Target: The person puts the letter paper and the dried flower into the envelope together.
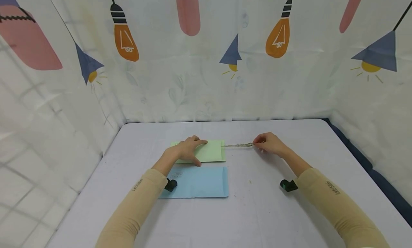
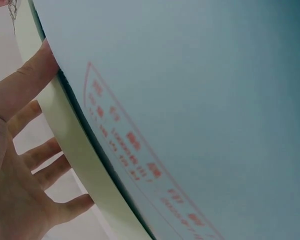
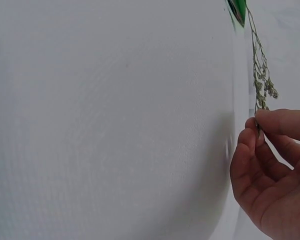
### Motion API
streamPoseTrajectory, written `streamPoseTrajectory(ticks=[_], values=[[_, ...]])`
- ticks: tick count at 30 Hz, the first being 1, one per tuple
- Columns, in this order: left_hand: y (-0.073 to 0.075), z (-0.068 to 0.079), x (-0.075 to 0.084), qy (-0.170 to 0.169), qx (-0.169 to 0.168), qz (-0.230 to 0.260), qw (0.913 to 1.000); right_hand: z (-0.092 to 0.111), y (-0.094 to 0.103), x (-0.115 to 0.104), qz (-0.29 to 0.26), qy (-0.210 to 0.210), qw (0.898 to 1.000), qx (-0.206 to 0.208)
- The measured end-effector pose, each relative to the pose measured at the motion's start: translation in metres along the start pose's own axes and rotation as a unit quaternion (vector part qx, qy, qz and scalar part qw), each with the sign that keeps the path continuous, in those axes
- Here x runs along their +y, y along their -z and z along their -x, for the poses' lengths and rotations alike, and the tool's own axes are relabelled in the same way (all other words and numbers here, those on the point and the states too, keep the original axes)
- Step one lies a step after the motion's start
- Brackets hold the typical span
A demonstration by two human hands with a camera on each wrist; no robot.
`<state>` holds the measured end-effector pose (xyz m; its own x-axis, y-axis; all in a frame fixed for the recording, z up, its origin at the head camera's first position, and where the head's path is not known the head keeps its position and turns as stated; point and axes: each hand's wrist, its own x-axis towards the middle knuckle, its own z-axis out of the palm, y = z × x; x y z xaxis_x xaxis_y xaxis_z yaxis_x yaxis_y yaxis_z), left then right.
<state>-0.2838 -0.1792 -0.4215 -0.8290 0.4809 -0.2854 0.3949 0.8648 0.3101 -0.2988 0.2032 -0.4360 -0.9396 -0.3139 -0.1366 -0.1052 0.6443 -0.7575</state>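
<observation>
My left hand (image 1: 190,148) rests on a pale green envelope (image 1: 210,152), thumb and fingers spread. Between the thumb and fingertips of my right hand (image 1: 269,142) is a thin dried flower sprig (image 1: 239,145). The sprig lies level, its far end reaching the green envelope's right edge; whether it runs inside cannot be told. Small dry buds on the sprig (image 3: 262,90) show by the pinching fingers in the right wrist view. Below the green envelope lies a light blue envelope (image 1: 202,183), and its red printed box fills much of the left wrist view.
A white cloth covers the table (image 1: 257,212). White curtains (image 1: 206,90) with printed lamps and bulbs hang behind and at both sides. Small crumbs (image 1: 250,182) lie right of the blue envelope. A dark camera sits at each wrist.
</observation>
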Motion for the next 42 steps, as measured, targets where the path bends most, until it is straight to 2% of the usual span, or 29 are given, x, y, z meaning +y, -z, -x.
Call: streamPoseTrajectory(ticks=[42], values=[[0.000, 0.000, 0.000, -0.001, 0.001, 0.010, 0.9999, -0.014, -0.019, -0.014, -0.028, 0.018, 0.999, -0.010]])
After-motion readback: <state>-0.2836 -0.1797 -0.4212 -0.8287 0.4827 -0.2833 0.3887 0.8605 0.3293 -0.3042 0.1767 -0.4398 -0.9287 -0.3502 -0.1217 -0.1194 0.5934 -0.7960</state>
